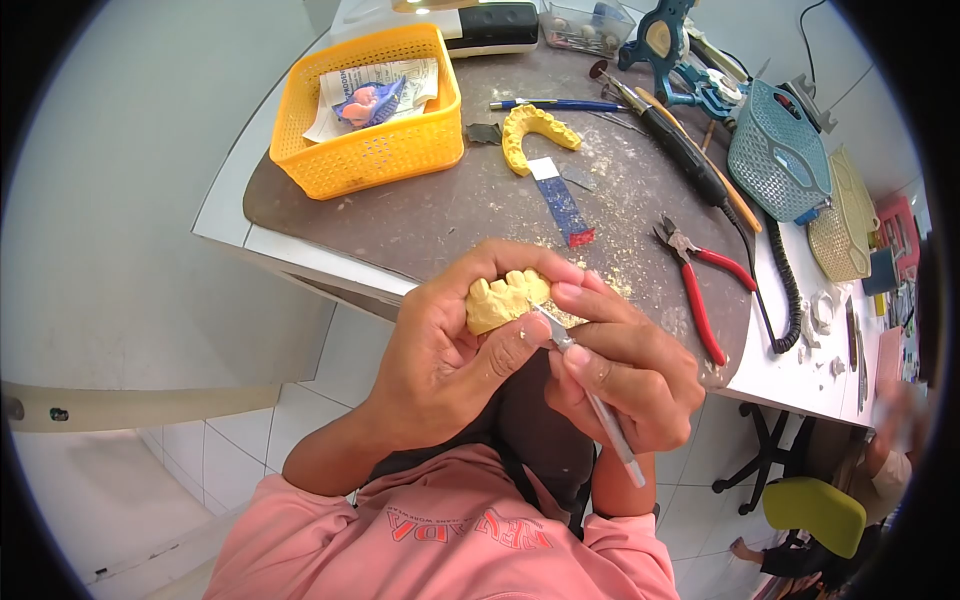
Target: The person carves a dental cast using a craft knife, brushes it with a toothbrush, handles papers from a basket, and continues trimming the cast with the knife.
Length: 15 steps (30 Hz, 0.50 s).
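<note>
Left hand (pixel 425 335) grasping a toothed yellow cast (pixel 497 303), fingers curled behind it and thumb across its near side; the cast is at the near edge of the worktop (pixel 390 225). Right hand (pixel 640 375) gripping a slim metal knife (pixel 612 428) much like a pen, its tip at the cast. The principal hazard is judged to be a slip: the tip lies just beside the left thumb (pixel 508 350), so a sudden give in the material, or too firm a push, could carry the edge into bare skin (no glove is visible on either hand). A second risk concerns the cast itself. Its narrow teeth look brittle, and sideways leverage from the blade or a hard squeeze might chip one. Should the left hand's hold loosen, the piece could fall into the lap or to the tiled floor (pixel 340 355). Pale crumbs (pixel 612 165) are scattered over the worktop; similar dust on the fingertips could reduce grip or mask the cutting point. Farther back, a second yellow arch (pixel 515 140) lies beside a blue strip (pixel 562 205), and red-handled cutters (pixel 697 300) rest to the right, where a careless elbow might knock them.
</note>
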Available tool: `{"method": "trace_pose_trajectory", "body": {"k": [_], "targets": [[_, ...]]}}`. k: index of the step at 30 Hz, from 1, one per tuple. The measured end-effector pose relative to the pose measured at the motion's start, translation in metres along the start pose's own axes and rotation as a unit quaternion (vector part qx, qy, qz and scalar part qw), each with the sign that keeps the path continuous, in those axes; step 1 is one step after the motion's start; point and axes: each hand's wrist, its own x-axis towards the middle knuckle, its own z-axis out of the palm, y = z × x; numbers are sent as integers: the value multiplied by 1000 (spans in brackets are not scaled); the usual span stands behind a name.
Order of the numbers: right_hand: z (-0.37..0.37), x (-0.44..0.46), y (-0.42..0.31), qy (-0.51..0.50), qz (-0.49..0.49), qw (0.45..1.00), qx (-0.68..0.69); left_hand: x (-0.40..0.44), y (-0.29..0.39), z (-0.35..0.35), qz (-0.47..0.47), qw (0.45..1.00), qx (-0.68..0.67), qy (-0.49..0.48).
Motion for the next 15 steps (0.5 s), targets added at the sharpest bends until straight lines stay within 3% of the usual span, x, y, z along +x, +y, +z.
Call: {"method": "trace_pose_trajectory", "body": {"k": [12, 15], "targets": [[5, 1, -4, 22, 29, 999, -1, -3, 2, -1, -29, 999, 21, -4], [2, 3, -6, 33, 56, 997, 31, -2, -1, 2, 11, 999, 38, 6]]}}
